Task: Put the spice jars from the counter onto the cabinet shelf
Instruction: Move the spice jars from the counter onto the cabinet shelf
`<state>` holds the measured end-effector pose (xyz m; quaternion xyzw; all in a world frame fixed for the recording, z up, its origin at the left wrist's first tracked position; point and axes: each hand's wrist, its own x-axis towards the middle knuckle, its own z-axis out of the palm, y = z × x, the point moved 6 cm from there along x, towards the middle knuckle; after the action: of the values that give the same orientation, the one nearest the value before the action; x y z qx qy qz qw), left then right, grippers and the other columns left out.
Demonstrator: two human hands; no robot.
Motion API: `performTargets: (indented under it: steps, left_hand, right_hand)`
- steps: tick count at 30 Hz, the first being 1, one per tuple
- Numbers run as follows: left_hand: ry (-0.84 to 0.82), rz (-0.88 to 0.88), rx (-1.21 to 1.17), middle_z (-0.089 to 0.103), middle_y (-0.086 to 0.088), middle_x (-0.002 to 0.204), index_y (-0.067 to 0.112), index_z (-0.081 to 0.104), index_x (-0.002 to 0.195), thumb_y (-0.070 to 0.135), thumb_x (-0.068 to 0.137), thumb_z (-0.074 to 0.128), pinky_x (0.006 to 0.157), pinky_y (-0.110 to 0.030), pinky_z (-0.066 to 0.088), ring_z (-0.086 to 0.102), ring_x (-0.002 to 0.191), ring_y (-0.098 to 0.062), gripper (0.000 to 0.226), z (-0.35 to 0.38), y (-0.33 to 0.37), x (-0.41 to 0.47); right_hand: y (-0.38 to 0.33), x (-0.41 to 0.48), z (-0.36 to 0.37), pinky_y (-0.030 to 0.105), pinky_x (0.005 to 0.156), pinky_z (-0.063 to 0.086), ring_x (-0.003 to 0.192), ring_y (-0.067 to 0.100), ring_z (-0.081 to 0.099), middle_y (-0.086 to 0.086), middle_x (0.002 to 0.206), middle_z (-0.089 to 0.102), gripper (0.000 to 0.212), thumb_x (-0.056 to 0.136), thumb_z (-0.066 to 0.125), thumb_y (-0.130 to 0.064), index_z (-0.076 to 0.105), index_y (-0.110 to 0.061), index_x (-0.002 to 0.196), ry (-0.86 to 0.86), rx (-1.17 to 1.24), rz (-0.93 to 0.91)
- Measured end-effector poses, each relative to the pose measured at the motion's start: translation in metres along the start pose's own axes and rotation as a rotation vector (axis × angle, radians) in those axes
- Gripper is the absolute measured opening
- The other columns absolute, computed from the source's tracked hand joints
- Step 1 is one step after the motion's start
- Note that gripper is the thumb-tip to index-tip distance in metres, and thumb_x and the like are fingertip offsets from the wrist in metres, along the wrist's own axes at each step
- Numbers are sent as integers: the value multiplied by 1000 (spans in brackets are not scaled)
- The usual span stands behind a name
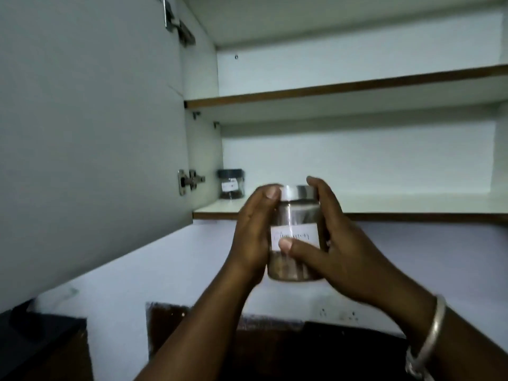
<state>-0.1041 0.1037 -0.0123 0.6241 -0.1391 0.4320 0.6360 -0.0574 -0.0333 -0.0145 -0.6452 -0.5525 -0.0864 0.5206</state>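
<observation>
Both hands, left hand (251,232) and right hand (341,243), clasp an upright labelled jar (295,235); a second jar (231,184) stands far left on the lower shelf (384,206)

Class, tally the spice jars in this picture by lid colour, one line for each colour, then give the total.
Silver lid: 1, the held jar, gripped between the left hand and the right hand.
Dark lid: 1, the shelf jar on the bottom shelf.
Total: 2 jars.

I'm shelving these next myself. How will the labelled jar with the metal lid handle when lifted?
The jar, held between left hand and right hand, looks like rigid glass: probably breakable and smooth. It seems under half full, so likely light. Being squat, it should stand steadily.
</observation>
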Motion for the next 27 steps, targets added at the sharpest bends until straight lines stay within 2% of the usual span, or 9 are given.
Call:
performTargets:
  steps: [2, 4, 6, 8, 10, 15, 18, 22, 27]
  left_hand:
    - [39, 83, 94, 71, -7, 100, 23, 71, 105, 59, 89, 58, 76, -32, 58, 67, 90, -19, 42, -11, 8, 47]
    - [163, 111, 277, 71, -4, 98, 24, 69, 102, 59, 96, 50, 73, -32, 57, 67, 88, -16, 40, -33, -2, 88]
    - [265, 103, 706, 70, -6, 94, 16, 64, 97, 39, 106, 46, 73, -40, 53, 66, 87, -24, 31, -63, -28, 121]
    - [159, -37, 1328, 69, -13, 107, 9, 65, 104, 26, 106, 44, 83, -41, 52, 66, 100, -34, 27, -87, -65, 142]
    - [7, -124, 1567, 68, -14, 118, 9, 69, 111, 28, 104, 42, 92, -41, 52, 63, 110, -37, 33, -102, -94, 147]
    - [-47, -52, 1559, 70, -7, 112, 19, 71, 106, 36, 100, 42, 84, -40, 55, 65, 104, -32, 35, -118, -119, 157]
    - [-41, -21, 1581, 70, -5, 113, 24, 72, 110, 39, 99, 42, 82, -39, 52, 64, 107, -31, 35, -121, -125, 163]
    - [-45, 7, 1591, 69, -3, 111, 25, 70, 106, 41, 97, 40, 73, -36, 44, 63, 105, -30, 35, -122, -130, 167]
    - [-46, 17, 1588, 70, -2, 114, 27, 68, 109, 42, 95, 37, 77, -38, 49, 64, 107, -29, 36, -124, -132, 169]
  right_hand:
    - [-2, 46, -13, 12, 78, 55, 97, -6, 67, -28, 116, 60, 98, 74, 74, -64, 18, -48, 153, 24, -99, -27]
    - [9, 94, -17, 17, 77, 55, 93, -4, 66, -26, 109, 57, 95, 79, 79, -51, 21, -40, 153, 46, -156, -15]
    - [32, 143, -14, 26, 79, 58, 96, 7, 68, -15, 107, 63, 89, 81, 83, -40, 25, -35, 149, 59, -178, 39]
    - [62, 192, -2, 40, 86, 61, 103, 24, 69, 3, 117, 66, 86, 81, 84, -31, 27, -30, 145, 35, -177, 113]
    - [92, 233, 8, 48, 94, 58, 110, 29, 66, 7, 127, 61, 90, 80, 85, -25, 25, -26, 147, 20, -194, 185]
    - [162, 309, 42, 40, 87, 55, 109, 31, 63, 10, 123, 60, 95, 79, 85, -22, 21, -22, 149, 33, -265, 308]
    - [198, 337, 64, 46, 98, 53, 108, 35, 62, 14, 124, 60, 97, 80, 85, -26, 17, -23, 150, 3, -371, 372]
    - [224, 363, 89, 44, 92, 53, 101, 35, 61, 18, 123, 59, 95, 82, 84, -22, 18, -19, 149, -21, -413, 430]
    - [232, 378, 94, 60, 118, 34, 141, 49, 40, 31, 155, 37, 110, 80, 85, -25, 12, -1, 159, -63, -479, 470]
